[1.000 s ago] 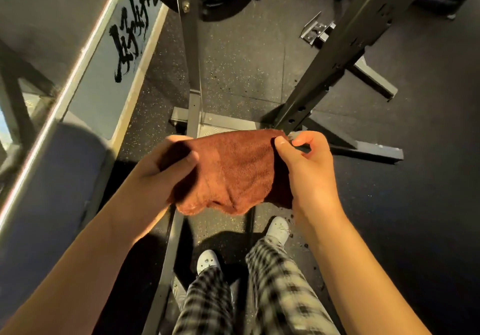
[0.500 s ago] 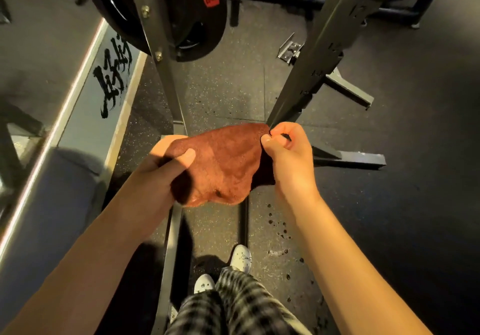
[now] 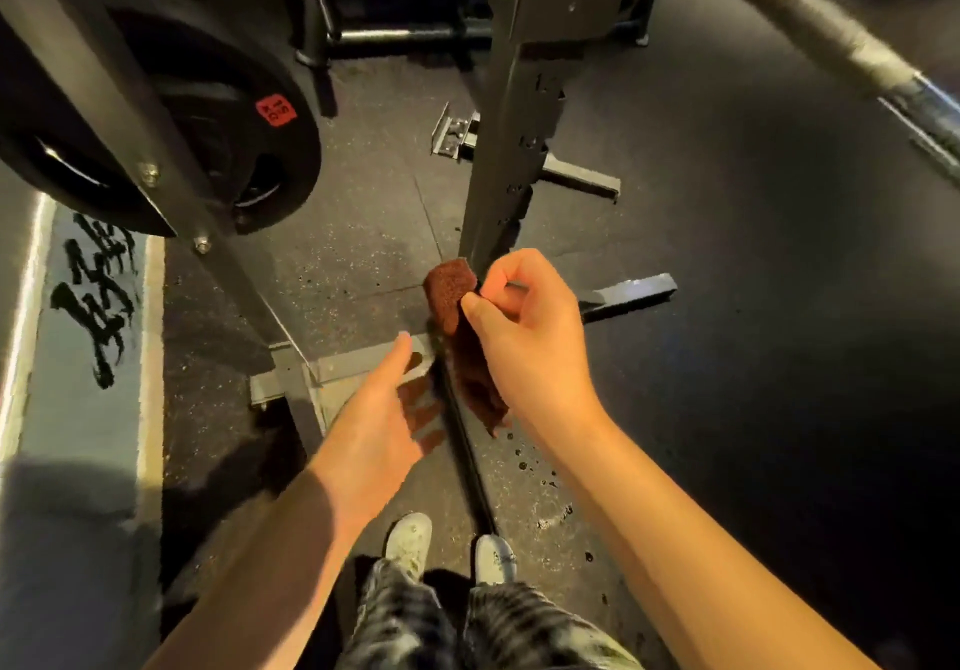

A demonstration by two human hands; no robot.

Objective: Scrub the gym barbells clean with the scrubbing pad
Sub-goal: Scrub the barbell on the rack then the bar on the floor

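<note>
The scrubbing pad point(image 3: 450, 296) wasn't stretched between both hands anymore, it just dangled from the right hand point(image 3: 524, 342), pinched, above the floor point(image 3: 727, 357) by the rack upright point(image 3: 514, 149). The left hand point(image 3: 384, 409) had let go, fingers spread just beside it. The barbell point(image 3: 810, 9) had come into view, top right.

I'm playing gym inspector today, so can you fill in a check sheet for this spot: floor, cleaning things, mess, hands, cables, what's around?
Surface: dark rubber floor, wet spots near the shoes.
Job's things: brown scrubbing pad hangs from the right hand; barbell upper right, untouched.
Clutter: metal bracket on the floor beside the rack upright.
Grippers: right hand pinches the pad; left hand open, empty.
Cables: nothing seen.
Surroundings: weight plate with red sticker, black floor lettering.
</note>
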